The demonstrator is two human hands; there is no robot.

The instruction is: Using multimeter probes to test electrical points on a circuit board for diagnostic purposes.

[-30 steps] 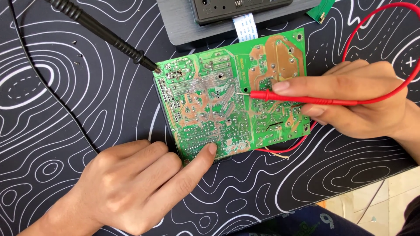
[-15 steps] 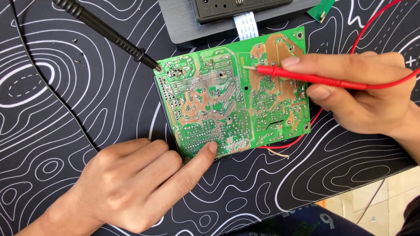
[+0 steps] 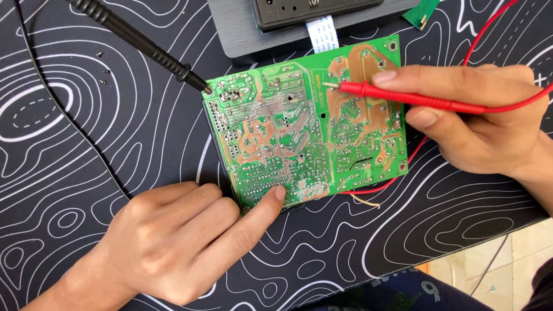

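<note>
1. One green circuit board (image 3: 305, 129) is seen lying solder side up on a black mat (image 3: 86, 144) printed with white contour lines; the board is placed near the middle of the view, slightly tilted.
2. Two hands are counted, both belonging to the person wearing the camera.
3. The left hand (image 3: 173, 242) is rested on the mat below the board, with most fingers curled together and the index finger stretched out; its tip is pressed on the board's lower edge. Nothing is gripped by it.
4. The right hand (image 3: 478, 121) is closed around one red probe (image 3: 403, 97), which is pinched between thumb and fingers and laid across the board's upper right part; its metal tip is set on a solder point near the board's upper middle.
5. Two probes are counted in all: the second, a black probe (image 3: 138, 43), is held by no hand and is propped at a slant, its tip touching the board's upper left corner.
6. One red lead (image 3: 484, 34) is seen curving away from the red probe toward the top right, and one thin black lead (image 3: 63, 109) is run across the mat on the left.
7. One dark grey device (image 3: 259, 29) with one white ribbon cable (image 3: 322, 33) is placed just above the board.
8. One small green piece (image 3: 423, 12) is seen at the top edge, right of the device.
</note>
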